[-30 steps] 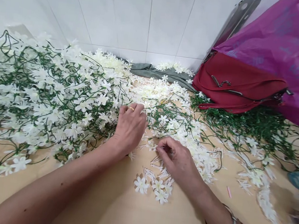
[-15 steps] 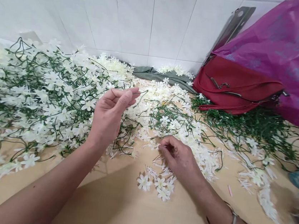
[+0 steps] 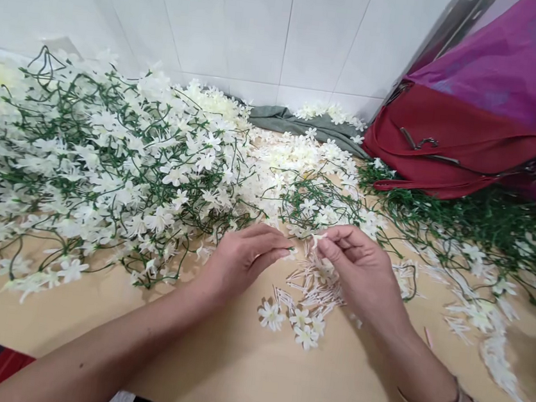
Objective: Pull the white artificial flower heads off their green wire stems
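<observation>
My left hand (image 3: 248, 257) is closed in a pinch on a thin green artificial stem (image 3: 291, 249), whose tip just shows past the fingertips. Across a small gap, my right hand (image 3: 355, 259) pinches a small white artificial flower (image 3: 316, 240). Both hands are just above the table. Beneath them lies a scatter of thin white sticks (image 3: 304, 282), with a few loose white blossoms (image 3: 301, 324) at its near edge. Left of my hands rises a big heap of white flowers on green stems (image 3: 108, 163).
Loose petals (image 3: 297, 156) and green stems (image 3: 319, 197) spread behind my hands. At the right, a red bag (image 3: 453, 141) rests against a purple plastic bag (image 3: 530, 63), with green stems (image 3: 483, 219) below. A tiled wall (image 3: 249, 25) closes off the back of the table (image 3: 249, 366).
My left hand has come down and right with the stem, close to my right hand. My right hand has lifted a white flower from the pile. The view has shifted slightly.
</observation>
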Demonstrator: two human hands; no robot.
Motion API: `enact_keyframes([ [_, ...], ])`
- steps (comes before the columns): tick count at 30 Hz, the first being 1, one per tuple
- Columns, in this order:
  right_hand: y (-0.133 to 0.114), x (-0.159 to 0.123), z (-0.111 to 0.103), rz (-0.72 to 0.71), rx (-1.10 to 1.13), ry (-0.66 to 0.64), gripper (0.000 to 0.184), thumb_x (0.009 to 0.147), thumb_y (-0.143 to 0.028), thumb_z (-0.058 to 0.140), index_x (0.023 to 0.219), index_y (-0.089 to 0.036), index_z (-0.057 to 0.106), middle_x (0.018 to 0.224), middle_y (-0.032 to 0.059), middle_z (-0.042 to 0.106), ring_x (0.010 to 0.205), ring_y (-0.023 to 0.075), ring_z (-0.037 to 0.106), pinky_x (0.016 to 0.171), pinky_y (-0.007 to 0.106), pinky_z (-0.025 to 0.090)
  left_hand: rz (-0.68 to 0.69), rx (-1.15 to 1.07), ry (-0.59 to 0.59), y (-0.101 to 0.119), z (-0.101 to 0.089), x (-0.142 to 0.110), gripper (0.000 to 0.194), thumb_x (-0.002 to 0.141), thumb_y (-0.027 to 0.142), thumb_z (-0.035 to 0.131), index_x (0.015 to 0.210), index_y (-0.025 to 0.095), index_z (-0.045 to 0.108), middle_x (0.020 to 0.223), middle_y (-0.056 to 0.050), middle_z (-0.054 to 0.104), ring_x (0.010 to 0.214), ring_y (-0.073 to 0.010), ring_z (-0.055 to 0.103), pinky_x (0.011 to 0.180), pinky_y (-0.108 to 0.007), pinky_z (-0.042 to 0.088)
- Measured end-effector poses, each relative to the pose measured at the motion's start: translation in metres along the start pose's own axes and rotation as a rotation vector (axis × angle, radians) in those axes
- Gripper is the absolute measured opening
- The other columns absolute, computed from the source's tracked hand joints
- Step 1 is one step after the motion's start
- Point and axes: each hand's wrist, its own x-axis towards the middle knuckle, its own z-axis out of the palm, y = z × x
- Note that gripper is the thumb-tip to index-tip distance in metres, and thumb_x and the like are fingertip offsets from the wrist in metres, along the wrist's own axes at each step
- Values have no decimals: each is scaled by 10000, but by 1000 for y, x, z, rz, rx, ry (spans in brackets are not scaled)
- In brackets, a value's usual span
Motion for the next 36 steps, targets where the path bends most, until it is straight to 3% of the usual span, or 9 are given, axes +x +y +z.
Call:
enact_keyframes([
  [3, 0, 0, -3, 34, 86, -123, 198, 861, -391, 797, 899, -219, 704, 757, -9, 655, 697, 140, 581, 674, 257, 472, 75, 77, -17, -7, 4, -5, 202, 1025, 169, 598, 1150, 189, 756, 1053, -89, 764, 941, -150, 735, 830, -268, 614],
  [7, -3, -3, -2, 82, 94, -236, 210, 879, -411, 787, 912, -217, 715, 807, 2, 658, 730, 141, 584, 686, 261, 476, 69, 83, -14, -8, 3, -4, 180, 1012, 157, 622, 1132, 183, 754, 959, -61, 751, 860, -131, 711, 773, -238, 585],
  [15, -15, -3, 3, 148, 33, -299, 360, 807, -535, 809, 840, -205, 668, 733, 0, 628, 670, 148, 577, 625, 274, 496, 57, 68, -58, -7, 4, -2, 132, 1019, 193, 618, 1064, 183, 741, 913, -55, 767, 816, -140, 710, 734, -248, 571],
  [24, -13, -4, 6, 174, 15, -312, 322, 820, -492, 808, 840, -205, 663, 718, -9, 624, 643, 132, 555, 598, 259, 462, 38, 60, -134, -11, 3, -4, 128, 1032, 211, 592, 997, 186, 713, 869, -34, 753, 783, -134, 707, 705, -235, 551],
  [36, -8, -3, 8, 177, -23, -314, 350, 853, -526, 771, 838, -196, 655, 681, -17, 600, 599, 115, 513, 547, 248, 406, 22, 39, -135, -21, 15, -8, 228, 1042, 225, 561, 834, 181, 643, 717, 15, 681, 671, -109, 639, 662, -214, 483],
])
